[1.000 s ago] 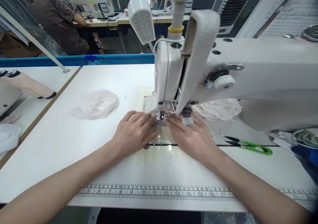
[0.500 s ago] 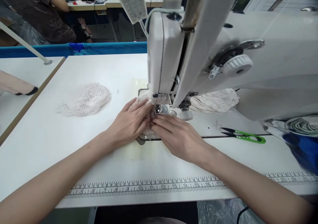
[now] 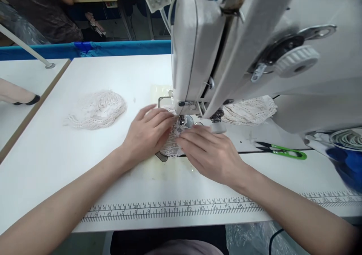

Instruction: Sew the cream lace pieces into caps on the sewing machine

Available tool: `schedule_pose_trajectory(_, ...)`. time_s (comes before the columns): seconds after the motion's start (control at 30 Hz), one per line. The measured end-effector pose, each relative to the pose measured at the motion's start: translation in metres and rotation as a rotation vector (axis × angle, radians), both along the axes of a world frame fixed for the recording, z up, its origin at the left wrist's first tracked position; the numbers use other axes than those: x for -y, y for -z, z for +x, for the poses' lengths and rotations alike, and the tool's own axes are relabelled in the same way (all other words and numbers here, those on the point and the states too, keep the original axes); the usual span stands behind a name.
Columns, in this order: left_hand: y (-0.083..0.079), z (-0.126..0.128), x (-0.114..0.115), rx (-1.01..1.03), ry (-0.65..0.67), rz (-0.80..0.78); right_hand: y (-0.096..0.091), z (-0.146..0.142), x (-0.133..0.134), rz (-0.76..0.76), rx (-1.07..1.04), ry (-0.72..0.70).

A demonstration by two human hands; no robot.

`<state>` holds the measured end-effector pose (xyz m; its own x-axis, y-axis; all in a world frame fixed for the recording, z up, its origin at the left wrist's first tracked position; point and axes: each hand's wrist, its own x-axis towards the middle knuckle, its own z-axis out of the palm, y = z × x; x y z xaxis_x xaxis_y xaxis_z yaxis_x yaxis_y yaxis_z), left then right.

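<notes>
A white sewing machine [image 3: 254,55] stands over the white table [image 3: 85,164]. A small piece of white lace [image 3: 173,144] lies on the needle plate under the presser foot [image 3: 183,121]. My left hand [image 3: 147,134] rests on the lace's left side with its fingers stretched flat toward the needle. My right hand [image 3: 210,153] lies on the lace's right side, fingers flat and pressed down on it just in front of the foot. Both hands meet at the lace.
A heap of white lace [image 3: 96,110] lies at the left, another heap [image 3: 249,110] behind the machine arm. Green thread snips [image 3: 283,151] lie at the right. A printed ruler [image 3: 175,208] runs along the table's front edge. Another person [image 3: 42,10] sits at the back left.
The view has moved closer to the machine. Both hands have drawn slightly back toward me, and more of the lace piece now shows between them in front of the presser foot.
</notes>
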<state>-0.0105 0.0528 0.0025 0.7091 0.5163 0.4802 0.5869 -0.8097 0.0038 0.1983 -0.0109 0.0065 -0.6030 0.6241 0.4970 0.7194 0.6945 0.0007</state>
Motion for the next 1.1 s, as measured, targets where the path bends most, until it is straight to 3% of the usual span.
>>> schedule_pose_trajectory(0.1, 0.004, 0.0, -0.002, -0.076, 0.026, -0.151, 0.003, -0.003, 0.0, -0.088, -0.017, -0.089)
schedule_pose_trajectory(0.3, 0.01, 0.003, -0.004, -0.198, -0.037, -0.283, 0.007, -0.004, 0.001, -0.172, 0.003, -0.065)
schedule_pose_trajectory(0.4, 0.006, 0.003, -0.004, -0.161, -0.045, -0.227, 0.004, -0.001, 0.001, -0.14, 0.041, -0.045)
schedule_pose_trajectory(0.53, -0.004, -0.001, -0.001, -0.02, -0.044, 0.071, -0.004, 0.003, 0.003, 0.071, 0.026, 0.072)
schedule_pose_trajectory(0.6, -0.006, -0.004, 0.001, 0.035, -0.009, 0.101, -0.007, 0.003, 0.003, 0.11, 0.031, 0.1)
schedule_pose_trajectory(0.73, -0.003, -0.003, 0.003, 0.013, 0.159, -0.084, -0.004, 0.003, 0.003, -0.019, 0.084, 0.014)
schedule_pose_trajectory(0.8, -0.001, 0.0, 0.004, -0.012, 0.203, -0.097, -0.001, 0.004, 0.003, -0.027, 0.066, 0.05)
schedule_pose_trajectory(0.93, 0.002, 0.007, 0.009, -0.058, 0.165, -0.024, 0.002, 0.009, 0.0, -0.026, 0.068, 0.14)
schedule_pose_trajectory(1.1, -0.001, 0.007, 0.018, -0.126, 0.132, 0.035, 0.003, 0.013, -0.005, -0.148, 0.077, 0.142)
